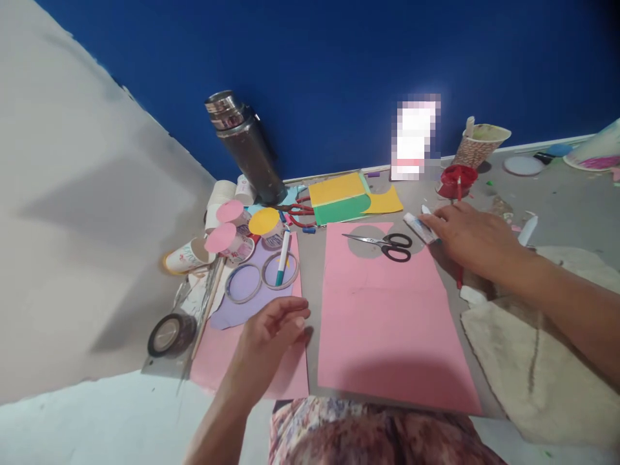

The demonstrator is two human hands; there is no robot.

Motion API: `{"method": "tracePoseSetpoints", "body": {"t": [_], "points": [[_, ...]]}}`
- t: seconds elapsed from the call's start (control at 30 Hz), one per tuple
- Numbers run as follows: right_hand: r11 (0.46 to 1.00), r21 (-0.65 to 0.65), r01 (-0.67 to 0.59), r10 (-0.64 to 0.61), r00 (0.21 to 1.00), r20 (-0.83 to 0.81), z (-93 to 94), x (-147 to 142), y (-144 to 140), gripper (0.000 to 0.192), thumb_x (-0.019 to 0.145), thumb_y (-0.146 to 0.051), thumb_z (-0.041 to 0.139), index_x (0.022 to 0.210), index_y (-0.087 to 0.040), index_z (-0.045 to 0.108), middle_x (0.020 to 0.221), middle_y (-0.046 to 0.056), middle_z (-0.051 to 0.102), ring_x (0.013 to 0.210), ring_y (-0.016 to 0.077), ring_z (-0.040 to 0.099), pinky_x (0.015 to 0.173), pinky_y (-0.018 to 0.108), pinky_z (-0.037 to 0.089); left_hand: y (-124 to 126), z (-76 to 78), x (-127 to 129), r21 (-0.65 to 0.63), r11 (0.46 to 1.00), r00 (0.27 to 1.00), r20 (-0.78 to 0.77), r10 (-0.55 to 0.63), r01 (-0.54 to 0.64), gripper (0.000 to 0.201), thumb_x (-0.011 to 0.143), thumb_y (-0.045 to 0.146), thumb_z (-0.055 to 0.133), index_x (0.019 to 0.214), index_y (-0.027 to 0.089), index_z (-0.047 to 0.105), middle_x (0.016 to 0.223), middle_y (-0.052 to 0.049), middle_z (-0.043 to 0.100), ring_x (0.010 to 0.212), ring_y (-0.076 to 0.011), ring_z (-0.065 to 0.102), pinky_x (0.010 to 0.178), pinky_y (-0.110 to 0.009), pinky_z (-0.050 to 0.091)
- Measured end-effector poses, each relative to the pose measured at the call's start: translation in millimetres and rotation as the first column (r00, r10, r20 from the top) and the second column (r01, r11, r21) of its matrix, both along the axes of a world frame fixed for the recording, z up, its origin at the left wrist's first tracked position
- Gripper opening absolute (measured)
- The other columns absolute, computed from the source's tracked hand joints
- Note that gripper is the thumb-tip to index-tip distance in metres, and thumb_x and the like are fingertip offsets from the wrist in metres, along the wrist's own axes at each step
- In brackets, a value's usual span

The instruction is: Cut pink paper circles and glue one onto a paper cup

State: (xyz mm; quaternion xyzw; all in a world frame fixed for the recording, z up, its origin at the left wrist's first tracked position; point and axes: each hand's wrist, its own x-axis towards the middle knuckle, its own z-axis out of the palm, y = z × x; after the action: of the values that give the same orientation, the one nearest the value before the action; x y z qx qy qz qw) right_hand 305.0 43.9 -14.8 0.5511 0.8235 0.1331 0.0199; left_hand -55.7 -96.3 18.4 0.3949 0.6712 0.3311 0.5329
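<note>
My right hand [477,239] reaches palm down over the right of the table, its fingers closed at a small white tube [417,226] beside the pink sheet; the fingertips are partly hidden. A second small white tip [425,210] shows by the fingers. Over the left pink paper, my left hand [274,329] hovers with loosely bent fingers and nothing in them. Between the hands lies a large pink sheet [382,329] with a round hole near its top. Black-handled scissors [380,244] rest across that hole, blades pointing left.
Purple paper [254,307], two tape rings [243,284] and a marker [283,258] lie at left, near paper cups [237,245] with pink and yellow discs. Behind stand a flask [252,152] and yellow paper [339,188]. A red cup [455,184], red brush [459,278] and cloth [527,349] are at right.
</note>
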Motion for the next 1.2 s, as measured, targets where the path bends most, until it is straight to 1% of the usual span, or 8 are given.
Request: {"method": "tracePoseSetpoints", "body": {"t": [0.17,0.27,0.43,0.6,0.8,0.9,1.03,1.2], "points": [[0.985,0.096,-0.14,0.15,0.984,-0.101,8.4,-10.6,-9.1,0.035,0.097,-0.007,0.042,0.125,-0.011,0.063,0.119,0.019,0.067,0.105,0.0324,0.056,0.068,0.036,0.041,-4.3,4.6,10.8,-0.08,0.997,0.945,0.326,0.041,-0.015,0.045,0.079,0.039,0.081,0.118,0.021,0.067,0.124,-0.013,0.064,0.132,-0.0316,0.051,0.098,-0.043,0.056],[0.977,0.073,-0.202,0.213,0.952,-0.222,4.3,-24.7,-17.6,0.023,0.1,-0.021,0.049,0.108,-0.014,0.069,0.102,0.013,0.071,0.096,0.0273,0.06,0.066,0.033,0.041,0.1,7.5,15.6,-0.125,0.991,0.912,0.4,0.085,-0.038,0.043,0.08,0.034,0.08,0.119,0.022,0.066,0.128,-0.013,0.06,0.129,-0.0319,0.053,0.093,-0.043,0.058],[0.979,-0.077,-0.187,0.158,0.943,-0.292,-6.7,-38.7,-21.9,0.023,0.102,-0.033,0.053,0.109,-0.018,0.07,0.102,0.01,0.07,0.094,0.0247,0.064,0.061,0.029,0.039,14.1,3.8,27.5,-0.158,0.983,0.838,0.52,0.165,-0.095,0.049,0.077,0.028,0.082,0.121,0.019,0.06,0.117,-0.012,0.066,0.095,-0.0243,0.068,0.066,-0.031,0.056],[0.976,-0.189,-0.112,0.045,0.944,-0.328,-3.3,-46.4,-14.5,0.021,0.1,-0.035,0.056,0.101,-0.02,0.07,0.099,0.009,0.068,0.094,0.0264,0.064,0.06,0.029,0.038,26.3,-4.7,47.9,-0.127,0.992,0.848,0.522,0.091,-0.028,0.05,0.077,0.029,0.081,0.121,0.016,0.061,0.069,0.002,0.062,0.05,-0.0078,0.052,0.045,-0.019,0.037],[0.973,-0.215,-0.08,-0.017,0.909,-0.417,0.8,-48.7,-7.7,0.014,0.097,-0.027,0.055,0.096,-0.019,0.067,0.095,0.008,0.07,0.086,0.0244,0.066,0.061,0.03,0.04,40.3,-9.8,58.8,-0.011,1.0,0.879,0.476,-0.013,0.02,0.081,0.06,0.015,0.086,0.135,0.02,0.056,0.1,-0.009,0.077,0.084,-0.0245,0.073,0.074,-0.032,0.055],[0.923,-0.366,-0.12,-0.18,0.706,-0.685,10.0,-43.1,-8.2,0.024,0.1,-0.033,0.048,0.099,-0.02,0.068,0.088,0.006,0.072,0.073,0.0191,0.064,0.061,0.029,0.042,51.1,-6.8,38.8,0.07,0.997,0.889,0.454,-0.051,0.022,0.081,0.065,0.017,0.081,0.141,0.024,0.054,0.121,-0.011,0.073,0.106,-0.028,0.071,0.09,-0.036,0.055],[0.694,-0.542,-0.474,-0.57,0.099,-0.816,24.6,-34.2,-10.8,0.044,0.084,-0.056,0.068,0.102,-0.016,0.07,0.09,0.008,0.072,0.055,0.0099,0.049,0.049,0.024,0.035,66.9,6.5,-3.8,0.222,0.961,0.881,0.405,-0.246,0.166,0.085,0.067,0.02,0.082,0.146,0.027,0.052,0.131,-0.011,0.069,0.122,-0.0329,0.063,0.101,-0.04,0.051],[0.647,-0.531,-0.546,-0.672,-0.08,-0.736,26.7,-27.6,-12.7,0.05,0.063,-0.051,0.09,0.095,-0.016,0.074,0.088,0.006,0.068,0.073,0.0156,0.056,0.056,0.025,0.039,87.4,20.3,-32.9,0.345,0.88,0.846,0.31,-0.435,0.326,0.079,0.061,0.028,0.087,0.137,0.023,0.064,0.128,-0.014,0.07,0.129,-0.0406,0.057,0.106,-0.047,0.048]]}}
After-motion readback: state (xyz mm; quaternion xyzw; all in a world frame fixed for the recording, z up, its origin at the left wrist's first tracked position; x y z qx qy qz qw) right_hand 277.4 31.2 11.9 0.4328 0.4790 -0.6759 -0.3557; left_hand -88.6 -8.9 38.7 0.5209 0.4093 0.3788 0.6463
